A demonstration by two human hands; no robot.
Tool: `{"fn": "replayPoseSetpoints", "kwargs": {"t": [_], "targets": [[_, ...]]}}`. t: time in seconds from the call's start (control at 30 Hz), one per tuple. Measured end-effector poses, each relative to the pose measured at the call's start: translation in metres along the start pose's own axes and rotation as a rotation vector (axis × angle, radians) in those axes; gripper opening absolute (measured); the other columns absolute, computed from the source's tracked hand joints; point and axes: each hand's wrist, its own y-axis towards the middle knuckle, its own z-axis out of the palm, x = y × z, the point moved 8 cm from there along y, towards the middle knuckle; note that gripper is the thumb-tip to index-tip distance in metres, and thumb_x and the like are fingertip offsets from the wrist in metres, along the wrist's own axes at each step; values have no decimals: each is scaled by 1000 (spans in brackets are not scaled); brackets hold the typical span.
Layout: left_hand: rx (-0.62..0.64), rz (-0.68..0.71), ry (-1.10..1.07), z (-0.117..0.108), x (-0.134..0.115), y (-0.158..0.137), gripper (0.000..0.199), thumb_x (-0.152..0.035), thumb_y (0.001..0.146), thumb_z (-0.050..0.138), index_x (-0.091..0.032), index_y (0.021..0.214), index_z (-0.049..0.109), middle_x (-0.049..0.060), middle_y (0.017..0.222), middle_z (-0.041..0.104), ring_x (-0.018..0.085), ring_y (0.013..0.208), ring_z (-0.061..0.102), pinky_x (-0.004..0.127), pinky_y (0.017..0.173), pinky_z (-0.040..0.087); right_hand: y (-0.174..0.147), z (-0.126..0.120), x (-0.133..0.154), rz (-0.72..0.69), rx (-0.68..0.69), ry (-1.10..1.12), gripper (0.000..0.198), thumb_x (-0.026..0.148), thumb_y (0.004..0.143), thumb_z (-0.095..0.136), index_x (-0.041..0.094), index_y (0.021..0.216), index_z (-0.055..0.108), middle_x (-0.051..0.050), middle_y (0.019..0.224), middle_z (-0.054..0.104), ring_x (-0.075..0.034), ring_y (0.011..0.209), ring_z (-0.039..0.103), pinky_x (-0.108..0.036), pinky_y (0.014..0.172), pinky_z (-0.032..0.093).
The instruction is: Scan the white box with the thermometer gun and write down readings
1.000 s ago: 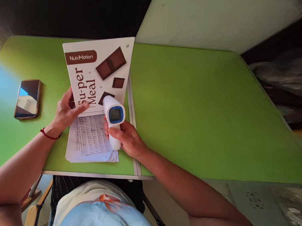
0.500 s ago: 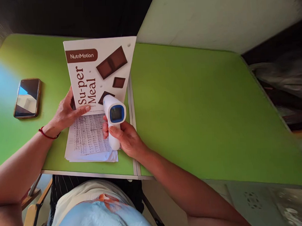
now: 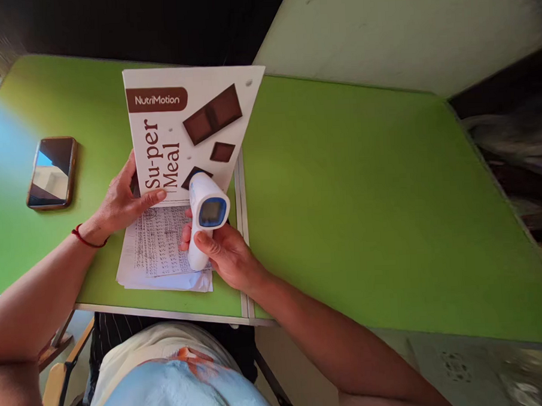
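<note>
A white box [image 3: 160,133] printed "NutriMotion Su-per Meal" with chocolate pieces is held by my left hand [image 3: 124,194] at its lower left, the thumb across the front and the other fingers behind it, hidden. My right hand [image 3: 226,253] is wrapped round the handle of a white infrared thermometer [image 3: 201,191]. Its blue-rimmed screen faces me, and its head overlaps the box's lower right part. Below both lies a stack of papers [image 3: 166,282], the top sheet covered in handwriting.
On the left of the green table [image 3: 365,211] lies a phone [image 3: 52,173] with its screen up. A metal seam [image 3: 243,228] crosses the table just right of the papers. Behind stand a dark panel and a pale wall [image 3: 380,36].
The box has shifted slightly to the right in view. The thermometer has tilted, its head turning a little to the right and its handle end to the left.
</note>
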Motion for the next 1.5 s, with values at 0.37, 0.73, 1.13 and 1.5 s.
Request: {"fn": "replayPoseSetpoints", "kwargs": {"t": [0.37, 0.73, 1.13, 1.5], "targets": [[41, 34, 92, 0, 0, 0, 75, -70, 82, 81, -22, 135, 58, 10, 116, 75, 31, 103, 73, 42, 86, 64, 2, 2, 5, -19, 15, 50, 46, 67, 86, 74, 24, 92, 60, 0, 80, 65, -17, 76, 59, -35, 73, 47], [54, 41, 94, 0, -1, 0, 72, -67, 84, 80, -22, 136, 57, 10, 115, 75, 29, 101, 73, 42, 84, 63, 4, 2, 4, 10, 7, 95, 50, 68, 81, 79, 24, 92, 59, 0, 81, 63, -16, 74, 60, -34, 70, 49], [44, 23, 106, -1, 0, -1, 77, -70, 82, 81, -22, 137, 56, 10, 117, 75, 31, 106, 73, 43, 90, 63, 4, 4, 3, 25, 19, 104, 51, 71, 80, 78, 24, 89, 61, -1, 79, 65, -17, 75, 60, -35, 70, 48], [41, 29, 85, -1, 0, 0, 77, -70, 80, 83, -21, 134, 57, 10, 118, 75, 30, 105, 72, 41, 88, 62, 5, 4, 3, 28, 18, 67, 55, 75, 79, 76, 23, 89, 61, -2, 82, 65, -18, 78, 61, -36, 74, 51]]}}
